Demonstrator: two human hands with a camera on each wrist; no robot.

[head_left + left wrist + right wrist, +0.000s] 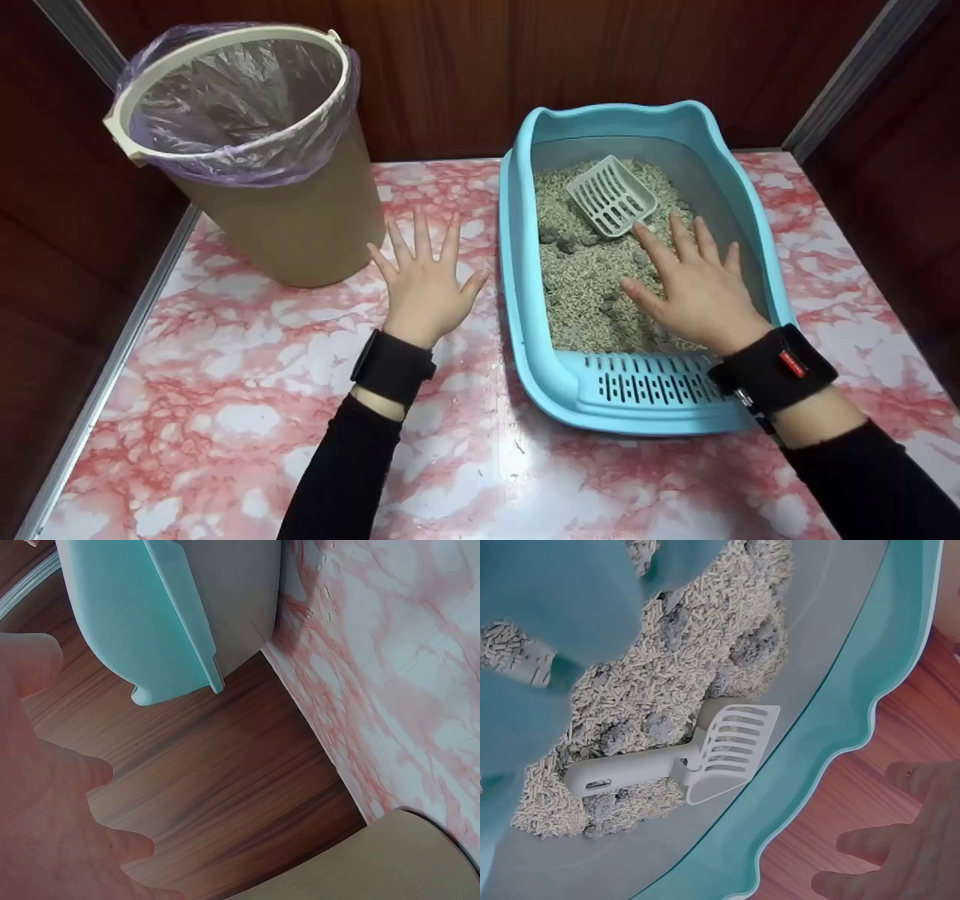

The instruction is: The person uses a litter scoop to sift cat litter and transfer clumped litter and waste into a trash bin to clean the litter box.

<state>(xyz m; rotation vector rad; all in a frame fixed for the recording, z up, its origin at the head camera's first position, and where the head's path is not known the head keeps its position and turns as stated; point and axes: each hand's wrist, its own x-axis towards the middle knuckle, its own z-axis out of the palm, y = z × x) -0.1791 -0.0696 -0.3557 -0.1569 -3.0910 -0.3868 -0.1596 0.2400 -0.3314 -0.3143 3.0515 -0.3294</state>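
From the head view, my left hand (pixel 424 281) is flat on the table (pixel 225 390), fingers spread, holding nothing, between the bin (pixel 247 150) on the far left and the litter box (pixel 645 262) on the right. My right hand (pixel 694 289) hovers over the litter (pixel 585 277) with fingers straight and spread, nothing in it; its fingertips are just near the scoop (pixel 611 196), which lies on the litter toward the far side. Can't tell if a fingertip touches the handle. A few darker clumps (pixel 559 240) sit left of the scoop. The left wrist view only shows my fingers (pixel 52 832) relaxed and empty, with the box's blue edge (pixel 142 622) and the wood wall (pixel 210 787) beyond. The right wrist view has the scoop (pixel 697 757) lying on its own in the litter with grey clumps (pixel 667 727) around it, and my fingers (pixel 900 855) off to the side, gripping nothing. So as far as I can judge, nothing is scooped yet: scoop not picked up, clumps in the box, and the bin's bag (pixel 240 97) looks empty.
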